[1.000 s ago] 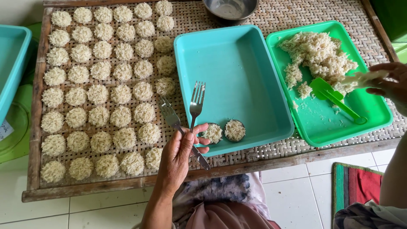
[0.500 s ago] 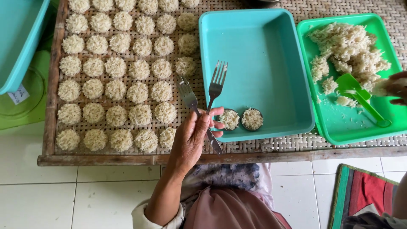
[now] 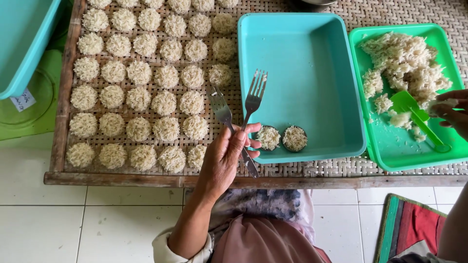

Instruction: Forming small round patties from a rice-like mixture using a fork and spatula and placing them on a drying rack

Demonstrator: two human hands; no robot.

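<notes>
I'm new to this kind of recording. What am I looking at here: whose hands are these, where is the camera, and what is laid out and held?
There is no machine: a person works with bare hands, and the single camera sits on their head, looking down. The left hand holds two metal forks, prongs pointing away. The right hand pinches a bit of the rice-like heap at the picture's right edge, beside a green scoop in the green tray. The teal tray holds two small round moulds, filled. Rows of shaped round clumps lie on a woven bamboo rack.
</notes>
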